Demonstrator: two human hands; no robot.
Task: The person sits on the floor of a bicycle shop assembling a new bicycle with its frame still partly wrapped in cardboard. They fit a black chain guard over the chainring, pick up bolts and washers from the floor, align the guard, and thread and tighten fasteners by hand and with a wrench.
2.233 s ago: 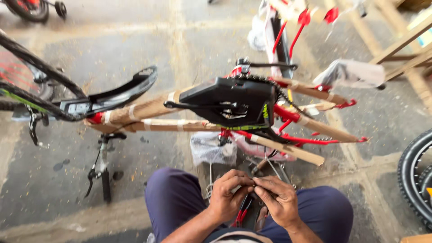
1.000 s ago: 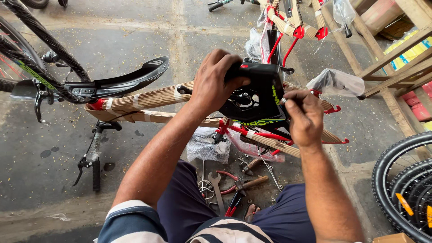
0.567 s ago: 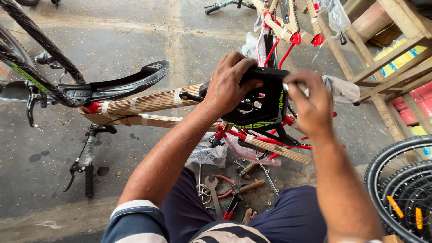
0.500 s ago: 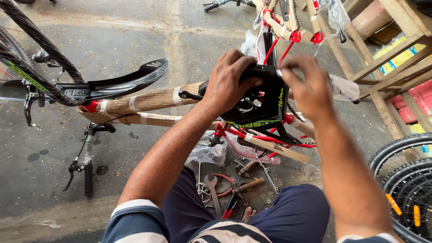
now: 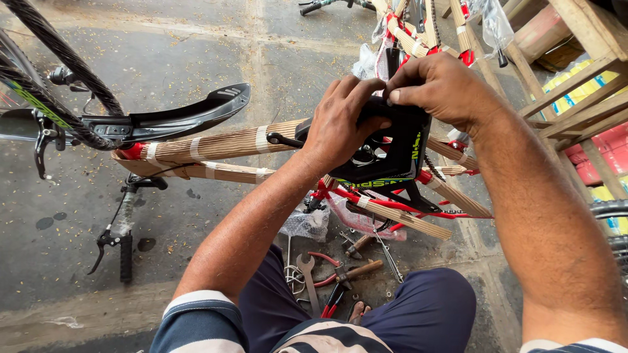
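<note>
Both hands on black chain guard.
My left hand (image 5: 340,124) and right hand (image 5: 441,88) grip the black chain guard (image 5: 392,157) on the wrapped red bicycle frame (image 5: 216,147).

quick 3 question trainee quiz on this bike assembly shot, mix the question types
1. True or false: both hands grip the black chain guard.
2. Which lies on the floor between the knees? A) spanner B) tyre pump C) paint can
3. Fill in: the red bike frame is wrapped in ribbed ____.

Key
1. True: the left hand and right hand both hold it.
2. A
3. Cardboard
</note>
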